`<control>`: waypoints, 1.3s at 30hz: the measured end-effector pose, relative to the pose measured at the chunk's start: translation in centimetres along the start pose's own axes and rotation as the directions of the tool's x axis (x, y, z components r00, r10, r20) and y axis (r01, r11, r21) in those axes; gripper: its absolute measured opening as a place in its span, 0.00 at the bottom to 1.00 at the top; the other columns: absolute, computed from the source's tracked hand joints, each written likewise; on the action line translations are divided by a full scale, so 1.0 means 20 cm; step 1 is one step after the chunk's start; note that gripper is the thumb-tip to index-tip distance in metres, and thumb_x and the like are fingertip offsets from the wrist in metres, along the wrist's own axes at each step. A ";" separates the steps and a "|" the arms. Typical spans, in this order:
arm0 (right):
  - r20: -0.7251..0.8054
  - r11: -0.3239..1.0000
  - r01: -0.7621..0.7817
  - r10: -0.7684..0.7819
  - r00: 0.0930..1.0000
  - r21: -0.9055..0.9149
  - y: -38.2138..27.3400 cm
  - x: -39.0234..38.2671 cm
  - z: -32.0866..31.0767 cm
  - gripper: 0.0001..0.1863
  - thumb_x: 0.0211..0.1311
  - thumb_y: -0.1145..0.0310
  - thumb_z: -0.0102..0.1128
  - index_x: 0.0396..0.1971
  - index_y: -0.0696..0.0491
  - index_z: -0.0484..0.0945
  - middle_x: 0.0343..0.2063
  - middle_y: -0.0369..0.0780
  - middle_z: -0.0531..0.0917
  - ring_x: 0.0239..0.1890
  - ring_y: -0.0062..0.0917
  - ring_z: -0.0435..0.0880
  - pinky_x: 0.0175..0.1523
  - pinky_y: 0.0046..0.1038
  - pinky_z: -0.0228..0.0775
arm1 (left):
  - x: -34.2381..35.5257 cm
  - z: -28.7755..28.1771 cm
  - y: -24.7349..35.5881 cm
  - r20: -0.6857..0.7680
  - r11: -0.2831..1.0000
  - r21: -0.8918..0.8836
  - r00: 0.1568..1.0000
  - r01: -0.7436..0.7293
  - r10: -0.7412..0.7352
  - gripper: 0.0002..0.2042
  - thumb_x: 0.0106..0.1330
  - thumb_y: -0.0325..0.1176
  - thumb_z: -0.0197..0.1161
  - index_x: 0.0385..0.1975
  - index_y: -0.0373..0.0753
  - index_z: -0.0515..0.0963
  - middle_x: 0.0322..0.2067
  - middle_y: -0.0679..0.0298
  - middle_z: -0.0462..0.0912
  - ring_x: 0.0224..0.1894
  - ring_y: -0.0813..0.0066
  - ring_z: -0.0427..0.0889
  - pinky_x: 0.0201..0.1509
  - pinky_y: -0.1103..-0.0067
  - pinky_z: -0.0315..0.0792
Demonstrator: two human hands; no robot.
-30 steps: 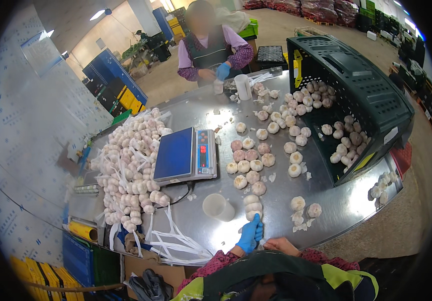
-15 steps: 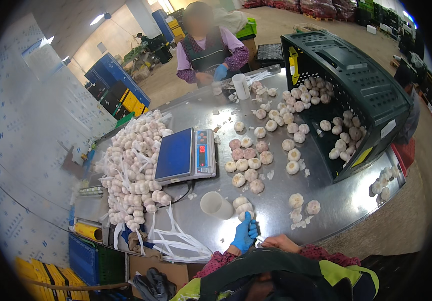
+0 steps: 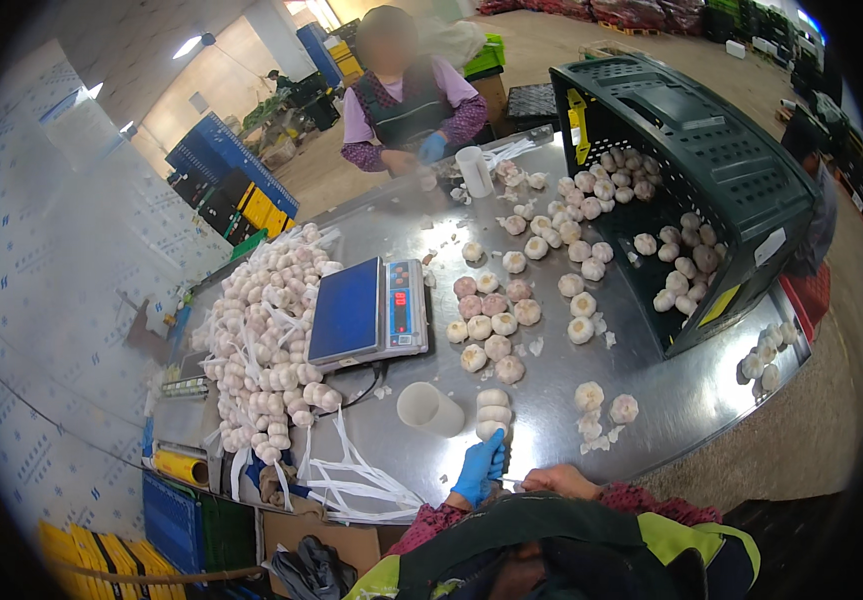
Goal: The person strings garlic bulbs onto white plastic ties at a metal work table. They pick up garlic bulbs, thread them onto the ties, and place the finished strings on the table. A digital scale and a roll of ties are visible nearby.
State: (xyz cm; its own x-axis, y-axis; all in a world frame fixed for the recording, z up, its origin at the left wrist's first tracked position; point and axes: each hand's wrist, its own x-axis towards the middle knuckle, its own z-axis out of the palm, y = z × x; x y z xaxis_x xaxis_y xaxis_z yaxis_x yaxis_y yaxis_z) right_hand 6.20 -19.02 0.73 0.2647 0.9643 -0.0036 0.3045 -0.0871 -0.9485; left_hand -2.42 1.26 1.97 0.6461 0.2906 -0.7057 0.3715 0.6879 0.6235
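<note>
Garlic bulbs, white, round and in a short row (image 3: 493, 410), are held at the near end in the grip of the blue-gloved left hand (image 3: 480, 468), near the shiny steel counter's (image 3: 661, 425) front edge. What is held by the bare right hand (image 3: 561, 482) cannot be told. Leftward, room is limited by a white plastic cup (image 3: 429, 409); rightward, bare metal is offered.

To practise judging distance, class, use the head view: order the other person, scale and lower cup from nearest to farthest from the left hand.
From the left hand:
1. Lower cup: just ahead, to the left.
2. Scale: beyond the cup, farther left.
3. Other person: far ahead, slightly left.
</note>
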 end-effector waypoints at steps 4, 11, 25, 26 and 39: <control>0.000 0.989 -0.053 0.053 0.999 -0.141 -0.04 0.00 -0.07 0.13 0.73 0.58 0.55 0.38 0.51 0.82 0.29 0.41 0.82 0.32 0.36 0.83 0.38 0.34 0.72 | -0.03 -0.01 -0.01 -0.060 0.982 0.172 0.994 -0.082 0.094 0.12 0.70 0.40 0.62 0.26 0.40 0.77 0.17 0.73 0.72 0.17 0.86 0.65 0.20 0.86 0.57; -0.183 0.950 0.049 -0.110 0.977 -0.307 0.01 0.02 -0.04 0.07 0.67 0.61 0.59 0.35 0.47 0.82 0.30 0.37 0.82 0.33 0.36 0.82 0.37 0.36 0.74 | -0.06 -0.10 -0.03 -0.031 0.867 0.408 0.944 -0.287 0.327 0.12 0.70 0.37 0.58 0.30 0.36 0.81 0.21 0.68 0.78 0.24 0.81 0.74 0.29 0.81 0.69; -0.429 0.955 0.065 -0.190 0.883 -0.289 -0.18 0.10 -0.11 0.07 0.62 0.68 0.66 0.28 0.54 0.81 0.26 0.42 0.80 0.28 0.38 0.80 0.31 0.35 0.71 | -0.25 -0.04 0.08 0.245 0.053 0.939 0.771 -0.339 0.587 0.11 0.69 0.41 0.56 0.36 0.39 0.78 0.31 0.47 0.84 0.33 0.43 0.82 0.37 0.55 0.75; -0.447 0.957 0.068 -0.195 0.873 -0.283 -0.21 0.11 -0.11 0.07 0.62 0.68 0.66 0.28 0.55 0.80 0.26 0.42 0.79 0.28 0.38 0.80 0.31 0.35 0.70 | -0.26 -0.03 0.09 0.264 0.023 0.937 0.749 -0.349 0.608 0.11 0.69 0.41 0.57 0.37 0.39 0.78 0.31 0.48 0.84 0.33 0.44 0.83 0.37 0.56 0.75; -0.581 0.914 0.162 -0.366 0.727 -0.372 -0.29 0.27 -0.20 0.06 0.56 0.71 0.66 0.23 0.54 0.78 0.24 0.41 0.78 0.28 0.38 0.79 0.33 0.36 0.72 | -0.41 0.04 0.20 0.650 -0.384 0.749 0.484 -0.540 0.585 0.13 0.58 0.30 0.64 0.45 0.43 0.81 0.37 0.60 0.78 0.36 0.57 0.79 0.34 0.66 0.74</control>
State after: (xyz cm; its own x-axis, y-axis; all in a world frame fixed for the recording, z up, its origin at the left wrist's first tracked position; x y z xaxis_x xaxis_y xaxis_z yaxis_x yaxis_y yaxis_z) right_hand 9.58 -14.42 7.51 0.6129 0.5874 0.5284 0.6618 -0.0163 -0.7495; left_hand -5.59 1.10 10.51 0.9639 0.1112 0.2419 0.0073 -0.9192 0.3938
